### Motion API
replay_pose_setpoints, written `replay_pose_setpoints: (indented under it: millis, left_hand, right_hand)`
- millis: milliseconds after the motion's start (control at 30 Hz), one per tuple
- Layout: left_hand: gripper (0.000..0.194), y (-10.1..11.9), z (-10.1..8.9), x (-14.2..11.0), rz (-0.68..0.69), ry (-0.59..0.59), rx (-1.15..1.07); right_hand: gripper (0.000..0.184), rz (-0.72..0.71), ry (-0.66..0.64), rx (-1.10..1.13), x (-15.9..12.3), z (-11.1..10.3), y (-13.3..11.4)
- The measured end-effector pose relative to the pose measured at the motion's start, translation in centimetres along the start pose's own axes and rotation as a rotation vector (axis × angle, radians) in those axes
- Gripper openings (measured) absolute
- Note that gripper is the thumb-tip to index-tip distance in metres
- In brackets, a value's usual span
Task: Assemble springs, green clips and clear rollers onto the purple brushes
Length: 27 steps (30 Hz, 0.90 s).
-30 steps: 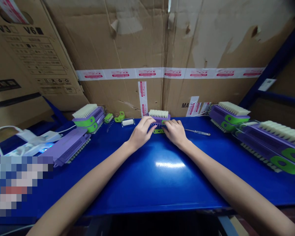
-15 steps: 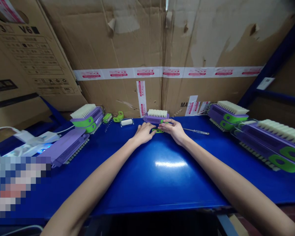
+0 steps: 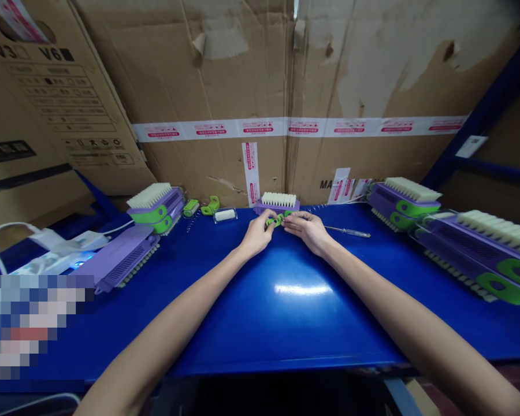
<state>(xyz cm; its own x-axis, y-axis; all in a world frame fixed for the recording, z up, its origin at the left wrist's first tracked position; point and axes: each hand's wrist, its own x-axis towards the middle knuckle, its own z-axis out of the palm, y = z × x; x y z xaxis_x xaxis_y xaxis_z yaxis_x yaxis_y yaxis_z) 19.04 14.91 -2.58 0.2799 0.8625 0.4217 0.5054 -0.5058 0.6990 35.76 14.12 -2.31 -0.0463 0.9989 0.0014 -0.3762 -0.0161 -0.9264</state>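
Note:
My left hand [image 3: 258,232] is closed on a small green plastic piece with holes [image 3: 274,221], lifted just off the blue table. Close on its right, my right hand [image 3: 308,230] has thumb and fingers pressed together near the piece's end; whatever lies between them is too small to make out. Right behind both hands sits a purple brush [image 3: 260,205] with white bristles [image 3: 279,199] facing up, its green end partly covered by my fingers. A screwdriver with a clear handle [image 3: 356,233] lies to the right of my right hand.
Stacked purple-and-green brushes stand at left [image 3: 156,211] and right [image 3: 405,202]. A green bracket [image 3: 210,205], a green-edged block [image 3: 191,208], a white bar in a clear case [image 3: 225,215] and springs lie at the back. A white power strip [image 3: 47,254] is far left; cardboard [image 3: 208,86] stands behind.
My left hand has picked the green piece up from the table and tilted it. My right hand has stayed beside it, fingertips slightly shifted. The view has moved slightly.

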Motion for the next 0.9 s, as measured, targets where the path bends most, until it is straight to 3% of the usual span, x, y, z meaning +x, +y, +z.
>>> replay_pose_setpoints:
  millis: [100, 300, 467, 733, 900]
  left_hand:
    - [0.016, 0.4, 0.3, 0.0, -0.035, 0.007, -0.067]
    - [0.018, 1.0, 0.6, -0.3, 0.054, 0.051, -0.047]
    - [0.011, 1.0, 0.5, -0.3, 0.007, 0.071, -0.072]
    - [0.018, 0.2, 0.4, 0.0, -0.051, 0.045, -0.287]
    - [0.015, 0.7, 0.3, -0.5, -0.041, 0.172, -0.150]
  right_hand:
    - [0.031, 0.003, 0.020, -0.018, 0.0, 0.0, -0.1]
    - [0.035, -0.022, 0.021, -0.013, -0.2, 0.3, 0.0]
    - [0.035, -0.015, -0.006, -0.006, -0.2, 0.2, 0.2]
    - [0.039, -0.051, 0.003, 0.037, -0.3, 0.4, -0.1]
    - [0.045, -0.135, 0.009, -0.053, -0.6, 1.0, 0.0]
